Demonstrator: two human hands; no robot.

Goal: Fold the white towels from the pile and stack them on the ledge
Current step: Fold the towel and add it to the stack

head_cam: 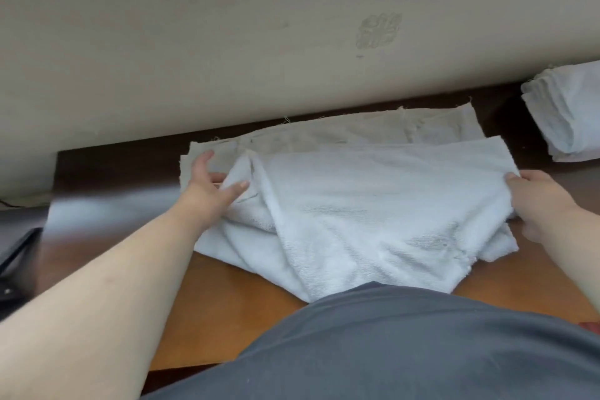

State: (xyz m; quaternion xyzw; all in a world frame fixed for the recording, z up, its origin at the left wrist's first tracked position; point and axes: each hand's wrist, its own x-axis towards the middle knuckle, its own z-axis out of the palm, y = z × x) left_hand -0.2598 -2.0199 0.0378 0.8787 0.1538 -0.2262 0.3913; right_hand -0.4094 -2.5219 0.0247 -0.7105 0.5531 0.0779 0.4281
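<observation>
Towel (pixel 373 204) rumpled on desk (pixel 227 302). Your L hand (pixel 211 191) lies loose at its left corner, R hand (pixel 532 201) pinches right edge; pull taut, match corners w/ far edge.

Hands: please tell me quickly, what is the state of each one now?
Left hand: open, fingers spread, touching the left edge of the white towel.
Right hand: closed, gripping the towel's right edge.

Beige wall (pixel 227 26) with faint stain (pixel 378 30) behind. Orange-brown wooden tabletop (pixel 233 299) below. Grey shirt (pixel 389 344) at bottom edge. Dark object (pixel 16 250) far left.
</observation>
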